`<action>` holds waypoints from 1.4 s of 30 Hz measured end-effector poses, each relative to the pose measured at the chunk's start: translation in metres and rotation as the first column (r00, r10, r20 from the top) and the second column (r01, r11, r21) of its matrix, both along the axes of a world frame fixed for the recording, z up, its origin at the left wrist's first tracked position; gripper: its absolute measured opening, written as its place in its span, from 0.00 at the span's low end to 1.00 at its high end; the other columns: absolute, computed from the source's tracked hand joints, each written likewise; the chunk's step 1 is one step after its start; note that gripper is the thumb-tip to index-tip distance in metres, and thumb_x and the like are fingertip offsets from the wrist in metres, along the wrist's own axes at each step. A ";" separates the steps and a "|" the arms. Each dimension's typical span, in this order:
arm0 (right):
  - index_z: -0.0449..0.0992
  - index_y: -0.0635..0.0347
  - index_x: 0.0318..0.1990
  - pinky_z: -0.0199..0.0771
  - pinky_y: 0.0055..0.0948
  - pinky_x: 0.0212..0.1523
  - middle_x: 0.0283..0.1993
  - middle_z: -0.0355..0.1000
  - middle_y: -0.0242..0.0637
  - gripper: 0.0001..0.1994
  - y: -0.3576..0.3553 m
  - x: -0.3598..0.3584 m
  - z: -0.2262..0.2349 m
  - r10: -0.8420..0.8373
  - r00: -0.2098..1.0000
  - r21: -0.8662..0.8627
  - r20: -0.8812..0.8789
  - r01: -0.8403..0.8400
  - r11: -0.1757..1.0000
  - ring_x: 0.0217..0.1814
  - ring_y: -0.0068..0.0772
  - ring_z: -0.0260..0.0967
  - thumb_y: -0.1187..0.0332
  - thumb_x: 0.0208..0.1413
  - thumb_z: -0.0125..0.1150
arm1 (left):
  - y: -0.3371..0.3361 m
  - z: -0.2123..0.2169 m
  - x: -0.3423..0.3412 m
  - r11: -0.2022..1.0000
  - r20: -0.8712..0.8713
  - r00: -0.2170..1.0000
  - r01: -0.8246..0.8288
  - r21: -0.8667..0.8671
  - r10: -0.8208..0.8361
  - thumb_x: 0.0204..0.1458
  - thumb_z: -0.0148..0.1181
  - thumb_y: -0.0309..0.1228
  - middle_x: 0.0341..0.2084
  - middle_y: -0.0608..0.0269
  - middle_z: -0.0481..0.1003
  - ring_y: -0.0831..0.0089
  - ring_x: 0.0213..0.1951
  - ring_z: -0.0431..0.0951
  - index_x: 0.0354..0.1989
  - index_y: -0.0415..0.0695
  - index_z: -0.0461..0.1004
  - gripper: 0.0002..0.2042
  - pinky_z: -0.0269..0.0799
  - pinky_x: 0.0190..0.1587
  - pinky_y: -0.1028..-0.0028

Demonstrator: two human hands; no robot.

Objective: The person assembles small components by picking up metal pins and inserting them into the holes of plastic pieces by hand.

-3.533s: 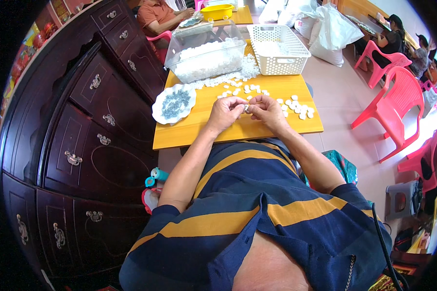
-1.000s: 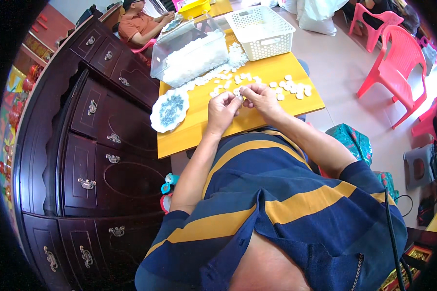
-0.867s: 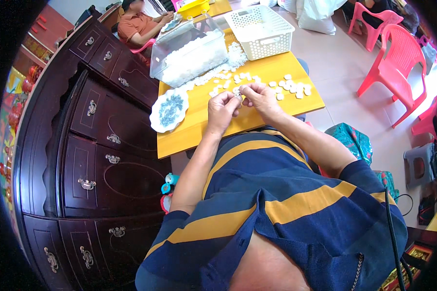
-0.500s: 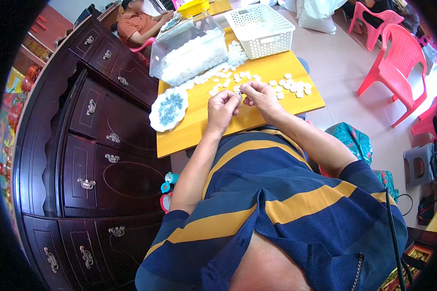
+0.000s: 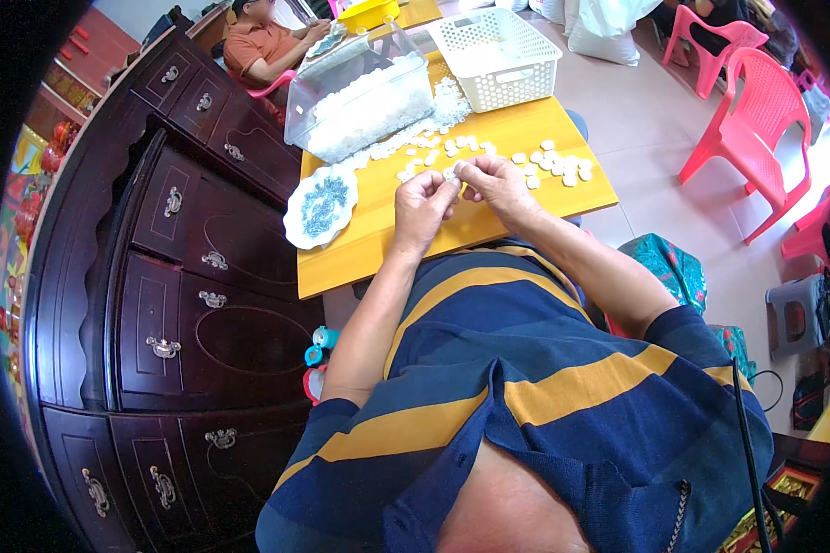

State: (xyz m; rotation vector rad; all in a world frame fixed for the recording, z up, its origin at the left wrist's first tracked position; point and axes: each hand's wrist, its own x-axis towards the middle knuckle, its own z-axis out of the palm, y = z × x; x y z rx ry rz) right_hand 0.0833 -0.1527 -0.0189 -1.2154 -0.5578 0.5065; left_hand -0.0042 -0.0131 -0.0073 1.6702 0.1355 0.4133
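Note:
Both my hands meet over the near part of a yellow wooden table [image 5: 369, 241]. The fingers of my left hand [image 5: 421, 208] are closed in a pinch. Against them, the thumb and forefinger of my right hand [image 5: 500, 190] press together. A small white piece [image 5: 450, 172] shows at the fingertips; its exact kind is too small to make out. Beyond my hands lie several small flat whitish pieces [image 5: 550, 164], strewn across the tabletop. To the left stands a white scalloped dish [image 5: 297, 227] holding many tiny blue-grey bits [image 5: 324, 205].
A clear plastic bin [image 5: 302, 109] full of white pieces stands at the far left of the table, a white perforated basket [image 5: 511, 88] at the back right. Dark wooden drawers [image 5: 240, 313] flank the left. A pink chair [image 5: 756, 138] stands right; another person [image 5: 260, 51] sits beyond.
My hands stay in almost the same place, with only slight finger movement at the white piece. The things on the table look unchanged.

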 end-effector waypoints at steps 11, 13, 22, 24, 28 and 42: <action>0.78 0.58 0.32 0.66 0.18 0.31 0.27 0.72 0.24 0.11 -0.002 0.000 0.003 -0.005 1.000 -0.030 -0.017 0.004 1.000 0.29 0.14 0.66 0.61 0.63 0.59 | -0.004 0.018 -0.005 0.834 0.233 0.968 -0.207 0.512 0.097 0.49 0.71 0.25 0.25 0.70 0.76 0.88 0.21 0.69 0.51 0.41 0.77 0.19 0.66 0.25 0.84; 0.78 0.58 0.32 0.65 0.18 0.31 0.27 0.72 0.24 0.12 -0.002 0.002 0.000 0.017 1.000 -0.032 0.011 -0.016 0.999 0.29 0.14 0.66 0.61 0.63 0.59 | -0.002 0.018 -0.006 0.812 0.224 0.971 -0.195 0.551 0.081 0.49 0.71 0.25 0.26 0.69 0.77 0.87 0.21 0.69 0.49 0.41 0.78 0.17 0.67 0.24 0.83; 0.79 0.57 0.32 0.65 0.18 0.31 0.28 0.72 0.23 0.12 -0.001 0.005 -0.005 0.054 0.998 -0.035 0.044 -0.052 0.998 0.29 0.13 0.66 0.60 0.63 0.59 | -0.002 0.021 -0.009 0.739 0.261 0.964 -0.213 0.639 0.052 0.48 0.70 0.26 0.26 0.64 0.78 0.81 0.20 0.71 0.43 0.42 0.82 0.12 0.68 0.25 0.78; 0.78 0.57 0.32 0.65 0.18 0.32 0.28 0.72 0.23 0.12 -0.001 0.006 -0.006 0.061 0.997 -0.035 0.054 -0.059 0.998 0.29 0.13 0.65 0.60 0.63 0.59 | -0.002 0.023 -0.009 0.722 0.274 0.961 -0.218 0.657 0.041 0.48 0.70 0.25 0.25 0.63 0.77 0.80 0.20 0.72 0.43 0.42 0.83 0.12 0.68 0.25 0.78; 0.78 0.57 0.31 0.64 0.17 0.31 0.28 0.71 0.23 0.12 -0.003 0.003 -0.002 0.075 0.994 -0.052 0.079 -0.071 0.996 0.29 0.13 0.64 0.60 0.63 0.59 | -0.001 0.024 -0.010 0.702 0.284 0.959 -0.213 0.679 0.016 0.48 0.69 0.25 0.24 0.63 0.76 0.79 0.21 0.73 0.42 0.42 0.83 0.11 0.69 0.26 0.77; 0.79 0.57 0.31 0.65 0.17 0.30 0.28 0.72 0.23 0.11 -0.003 0.000 -0.002 0.065 0.996 -0.037 0.069 -0.063 0.997 0.28 0.13 0.65 0.61 0.63 0.60 | -0.001 0.025 -0.012 0.658 0.300 0.954 -0.225 0.718 -0.002 0.50 0.66 0.25 0.26 0.56 0.79 0.68 0.26 0.78 0.39 0.39 0.82 0.08 0.73 0.31 0.72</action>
